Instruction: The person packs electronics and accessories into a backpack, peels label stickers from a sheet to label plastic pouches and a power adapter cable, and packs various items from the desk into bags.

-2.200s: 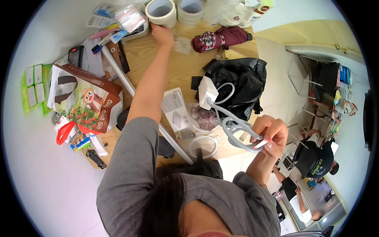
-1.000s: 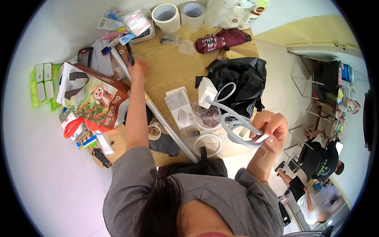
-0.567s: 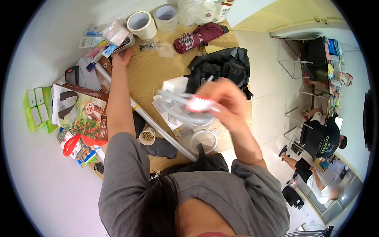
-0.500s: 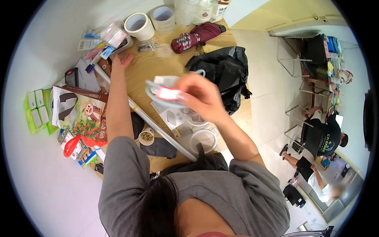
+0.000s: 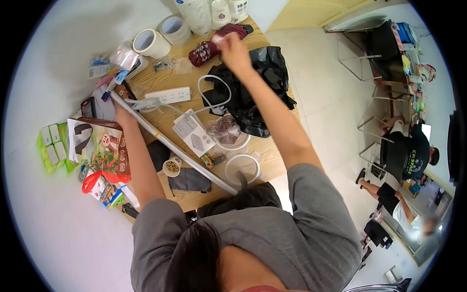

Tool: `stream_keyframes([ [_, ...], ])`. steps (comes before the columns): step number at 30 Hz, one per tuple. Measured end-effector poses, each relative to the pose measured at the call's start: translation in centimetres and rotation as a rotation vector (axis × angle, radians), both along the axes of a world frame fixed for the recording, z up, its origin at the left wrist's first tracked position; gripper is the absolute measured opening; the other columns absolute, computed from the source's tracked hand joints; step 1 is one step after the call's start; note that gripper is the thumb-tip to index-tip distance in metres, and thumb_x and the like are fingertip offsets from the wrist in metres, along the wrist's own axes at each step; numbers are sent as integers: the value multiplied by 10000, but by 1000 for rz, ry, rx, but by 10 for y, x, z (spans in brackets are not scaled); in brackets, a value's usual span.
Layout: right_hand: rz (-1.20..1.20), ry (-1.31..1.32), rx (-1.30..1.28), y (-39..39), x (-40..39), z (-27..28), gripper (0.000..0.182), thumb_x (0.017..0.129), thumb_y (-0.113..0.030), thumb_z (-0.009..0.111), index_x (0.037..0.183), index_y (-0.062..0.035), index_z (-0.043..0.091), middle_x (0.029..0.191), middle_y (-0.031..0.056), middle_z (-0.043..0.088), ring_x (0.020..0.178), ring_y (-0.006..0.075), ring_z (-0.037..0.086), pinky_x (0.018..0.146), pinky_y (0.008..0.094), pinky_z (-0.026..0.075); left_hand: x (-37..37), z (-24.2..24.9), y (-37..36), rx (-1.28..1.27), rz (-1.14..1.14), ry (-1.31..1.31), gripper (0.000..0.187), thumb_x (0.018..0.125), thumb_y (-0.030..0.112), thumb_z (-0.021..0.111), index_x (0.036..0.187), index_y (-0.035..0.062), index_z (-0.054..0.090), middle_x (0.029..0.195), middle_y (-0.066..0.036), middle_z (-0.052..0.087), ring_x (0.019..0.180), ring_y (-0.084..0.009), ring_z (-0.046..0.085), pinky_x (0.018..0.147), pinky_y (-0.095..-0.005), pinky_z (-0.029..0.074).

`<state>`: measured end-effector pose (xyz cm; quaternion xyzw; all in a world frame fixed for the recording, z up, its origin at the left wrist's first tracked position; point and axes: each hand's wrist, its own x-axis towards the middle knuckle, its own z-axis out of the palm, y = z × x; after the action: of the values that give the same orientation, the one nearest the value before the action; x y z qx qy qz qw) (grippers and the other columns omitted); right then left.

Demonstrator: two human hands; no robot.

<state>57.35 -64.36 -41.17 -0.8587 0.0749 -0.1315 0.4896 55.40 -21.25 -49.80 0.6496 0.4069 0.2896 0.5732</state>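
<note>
My right hand (image 5: 235,54) is closed over the maroon umbrella (image 5: 203,52), pinching a small red-and-white label (image 5: 220,41) that is blurred. Below it lies a crumpled black plastic bag (image 5: 265,87). A white power strip (image 5: 170,95) rests mid-table, its grey cord (image 5: 228,92) looping out to the right. My left hand (image 5: 124,113) is at the white pole (image 5: 163,140), beside a brown item; the pole covers its fingers, so its grip is hidden. Under the cord sits a printed white box (image 5: 193,134).
Tape rolls (image 5: 152,44), stacked plastic cups (image 5: 194,17) and white packs line the back. A printed shopping bag (image 5: 104,146) stands at left. Near me are a paper cup of small pieces (image 5: 171,168), a grey pouch (image 5: 189,180) and a clear round container (image 5: 242,169). Two people sit at right.
My right hand has moved up and away to the umbrella, leaving the grey cord on the table. The power strip now shows. My left hand has drawn back from the rear items to the pole.
</note>
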Motion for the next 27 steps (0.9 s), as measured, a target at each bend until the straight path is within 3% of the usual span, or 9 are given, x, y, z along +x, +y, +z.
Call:
stream_keyframes([
  [1,-4,-33,-87,-21,12,-20,163,884,-195,503,937,-47,461,743,253,594,718,444,580,612,531,444,-13,32,-13,120,44,-51,252,889,128,432,1077,-29,493,1047,-163,564,996,-254,545,880,-369,438],
  [4,37,60,-282,-68,15,-90,204,902,-253,445,967,-61,428,744,250,605,704,442,583,635,534,447,-38,99,-59,310,-91,-187,245,871,80,478,1095,-15,513,1037,-147,580,1003,-233,541,891,-348,416],
  [9,-6,248,-341,-72,-62,-83,190,919,-251,422,967,-68,407,674,227,602,632,421,588,585,512,466,-26,110,-162,517,-653,-137,240,881,40,473,1112,-11,509,1047,-118,587,992,-206,558,894,-306,412],
  [11,-86,124,-203,-67,-106,-86,159,924,-179,452,987,-48,390,734,178,626,638,396,597,550,487,463,-4,101,-224,275,-907,-224,223,876,44,495,1089,-3,540,1027,-105,604,943,-180,584,848,-280,436],
  [15,-242,48,189,-59,-167,-70,125,937,-121,432,980,-18,378,761,154,627,676,352,620,578,400,473,32,54,-339,383,-1192,-11,212,816,48,556,1021,12,596,952,-139,628,902,-205,612,783,-291,471],
  [19,-232,92,411,-64,-182,-61,126,949,-133,422,976,-17,380,780,149,634,657,281,617,604,343,474,55,16,-430,803,-1574,-61,240,762,105,617,985,18,596,994,-171,586,991,-323,553,834,-394,449],
  [23,-160,91,652,-82,-184,-60,113,943,-119,454,949,-23,395,813,113,625,670,135,579,644,269,460,65,-11,-478,1040,-1754,408,478,660,210,745,1045,51,512,1099,-133,530,1094,-312,491,875,-422,432],
  [24,-161,172,715,-91,-187,-62,108,936,-108,478,938,-20,415,867,89,619,754,104,571,692,241,451,62,-12,-483,1248,-1741,406,699,618,254,782,1205,79,445,1158,-101,519,1114,-300,476,905,-403,419],
  [27,-133,100,916,-114,-188,-63,80,938,-91,475,925,-26,429,950,75,596,855,101,560,778,226,436,54,-13,-490,1475,-1740,421,599,615,269,788,1114,72,522,1175,-84,495,1160,-285,437,903,-402,417],
])
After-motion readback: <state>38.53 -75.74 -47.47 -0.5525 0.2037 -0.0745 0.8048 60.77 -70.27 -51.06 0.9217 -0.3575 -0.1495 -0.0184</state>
